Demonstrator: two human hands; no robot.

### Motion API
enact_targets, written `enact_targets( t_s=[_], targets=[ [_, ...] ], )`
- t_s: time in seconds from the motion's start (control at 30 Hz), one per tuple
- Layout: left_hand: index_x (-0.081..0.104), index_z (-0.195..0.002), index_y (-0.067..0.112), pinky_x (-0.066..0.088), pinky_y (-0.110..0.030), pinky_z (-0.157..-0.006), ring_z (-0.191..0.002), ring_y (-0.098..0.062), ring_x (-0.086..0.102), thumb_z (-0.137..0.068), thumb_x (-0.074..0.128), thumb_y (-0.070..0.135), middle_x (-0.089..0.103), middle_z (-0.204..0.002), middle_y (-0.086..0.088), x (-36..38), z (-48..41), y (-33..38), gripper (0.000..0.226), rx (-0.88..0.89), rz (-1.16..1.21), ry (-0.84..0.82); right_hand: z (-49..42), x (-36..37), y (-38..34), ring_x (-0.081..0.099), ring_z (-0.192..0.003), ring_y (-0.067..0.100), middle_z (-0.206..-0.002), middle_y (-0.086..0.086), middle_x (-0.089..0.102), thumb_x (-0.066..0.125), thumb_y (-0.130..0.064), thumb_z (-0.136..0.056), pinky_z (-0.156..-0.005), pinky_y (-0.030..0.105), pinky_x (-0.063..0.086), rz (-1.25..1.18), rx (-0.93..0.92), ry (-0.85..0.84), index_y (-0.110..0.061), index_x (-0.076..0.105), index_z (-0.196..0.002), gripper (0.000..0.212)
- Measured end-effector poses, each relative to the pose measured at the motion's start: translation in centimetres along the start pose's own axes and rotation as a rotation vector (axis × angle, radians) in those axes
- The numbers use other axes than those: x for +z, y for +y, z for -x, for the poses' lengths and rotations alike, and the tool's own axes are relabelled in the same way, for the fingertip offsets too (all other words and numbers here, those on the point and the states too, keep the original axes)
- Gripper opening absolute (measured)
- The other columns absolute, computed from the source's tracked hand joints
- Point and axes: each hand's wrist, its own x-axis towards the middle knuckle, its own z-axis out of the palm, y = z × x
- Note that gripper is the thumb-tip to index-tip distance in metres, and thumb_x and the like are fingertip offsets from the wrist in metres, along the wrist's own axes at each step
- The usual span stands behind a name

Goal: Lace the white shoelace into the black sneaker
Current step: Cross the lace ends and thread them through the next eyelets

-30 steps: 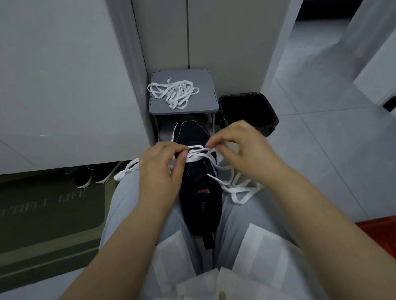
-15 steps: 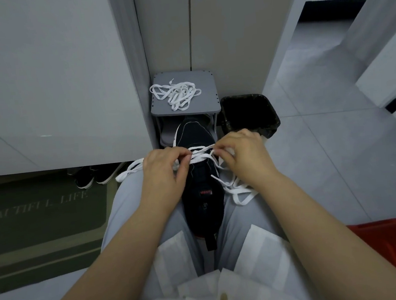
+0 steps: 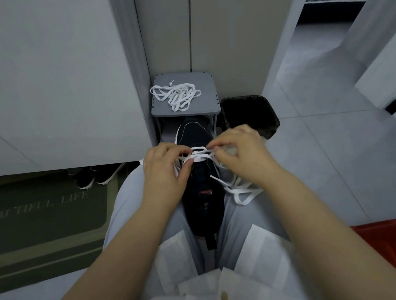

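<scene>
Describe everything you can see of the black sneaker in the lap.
The black sneaker lies sole down between the person's thighs, toe pointing away. Its upper looks like dark fabric, with a white rim at the toe, a small red label on the tongue and a black heel loop. The white shoelace crosses its front part, loose ends trailing to the right. The left hand and right hand pinch the lace over it.

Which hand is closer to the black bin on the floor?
Right. The right hand sits just in front of the bin; the left hand is across the sneaker, farther off. Both pinch the shoelace.
</scene>
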Motion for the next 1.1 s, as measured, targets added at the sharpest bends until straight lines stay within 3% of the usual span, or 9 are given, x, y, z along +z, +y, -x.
enact_targets(
  t_s=[0.1,0.23,0.37,0.47,0.6,0.67,0.77,0.93,1.1],
  targets=[
    [0.065,-0.103,0.016,0.036,-0.025,-0.089,-0.096,-0.019,0.057,-0.082,0.054,0.035,0.064,-0.102,0.0,-0.1,0.1,0.2,0.03,0.014,0.004,-0.045,0.3,1.3,0.3,0.053,-0.098,0.02,-0.095,-0.006,0.071,0.057,-0.038,-0.089,-0.095,0.033,0.031,0.103,0.016,0.021,-0.025,0.073,-0.094,0.022],
    [0.065,-0.102,0.01,0.034,-0.001,-0.077,-0.079,-0.007,0.054,-0.083,0.064,0.012,0.062,-0.093,-0.001,-0.3,0.3,0.4,0.019,-0.056,0.121,-0.055,0.4,1.6,1.3,0.059,-0.087,0.022,-0.088,-0.002,0.072,0.065,-0.027,-0.085,-0.095,0.04,0.036,0.117,0.032,0.004,-0.023,0.075,-0.09,0.012],
    [0.063,-0.1,0.011,0.035,0.0,-0.074,-0.077,-0.002,0.054,-0.085,0.061,0.007,0.06,-0.087,0.005,-0.5,0.4,0.5,0.016,-0.095,0.208,-0.015,0.6,1.4,1.3,0.058,-0.082,0.019,-0.086,-0.001,0.067,0.063,-0.019,-0.086,-0.09,0.037,0.042,0.074,0.039,0.058,-0.017,0.071,-0.087,0.008],
    [0.058,-0.103,0.013,0.038,-0.004,-0.073,-0.077,-0.003,0.051,-0.086,0.056,0.009,0.055,-0.085,0.008,-0.7,0.6,0.8,0.017,-0.085,0.302,0.004,0.3,-0.4,0.0,0.057,-0.078,0.01,-0.085,-0.005,0.064,0.053,-0.015,-0.092,-0.072,0.023,0.043,-0.202,0.175,0.138,-0.018,0.06,-0.084,0.01],
    [0.052,-0.101,0.024,0.042,-0.011,-0.066,-0.07,-0.009,0.049,-0.082,0.05,0.015,0.053,-0.081,0.005,-0.9,0.8,1.2,0.021,-0.118,0.453,0.011,-0.1,-3.6,-1.8,0.066,-0.074,0.02,-0.074,-0.006,0.071,0.039,-0.008,-0.098,-0.079,0.037,0.051,-1.011,0.312,0.276,-0.017,0.05,-0.083,0.02],
    [0.051,-0.097,0.031,0.044,-0.017,-0.062,-0.067,-0.013,0.049,-0.082,0.051,0.012,0.052,-0.079,0.006,-1.1,0.8,1.4,0.024,-0.143,0.5,0.004,0.1,-4.9,-2.0,0.061,-0.061,0.01,-0.061,-0.006,0.064,0.038,-0.004,-0.098,-0.077,0.032,0.051,-1.125,0.256,0.312,-0.015,0.05,-0.084,0.021],
    [0.051,-0.092,0.033,0.044,-0.025,-0.055,-0.061,-0.017,0.048,-0.086,0.051,0.001,0.052,-0.079,0.005,-1.3,0.8,1.5,0.032,-0.191,0.539,0.016,0.1,-4.5,-1.7,0.049,-0.057,-0.001,-0.062,-0.012,0.056,0.048,-0.007,-0.089,-0.061,0.013,0.04,-0.659,0.116,0.218,-0.022,0.058,-0.081,0.019],
    [0.055,-0.086,0.026,0.04,-0.023,-0.05,-0.055,-0.02,0.047,-0.087,0.045,-0.003,0.053,-0.074,0.002,-1.5,0.7,1.5,0.031,-0.248,0.569,0.025,0.2,-0.3,0.4,0.051,-0.096,0.018,-0.101,-0.003,0.06,0.061,-0.026,-0.088,-0.083,0.029,0.041,0.137,-0.005,-0.097,-0.023,0.073,-0.099,0.016],
    [0.055,-0.081,0.025,0.039,-0.021,-0.05,-0.054,-0.017,0.046,-0.088,0.045,0.003,0.055,-0.07,-0.006,-1.7,0.9,1.2,0.024,-0.251,0.565,0.023,0.5,0.3,1.2,0.052,-0.087,0.023,-0.094,-0.001,0.066,0.065,-0.023,-0.085,-0.08,0.039,0.044,0.135,-0.007,0.026,-0.019,0.074,-0.089,0.01]
  ],
)
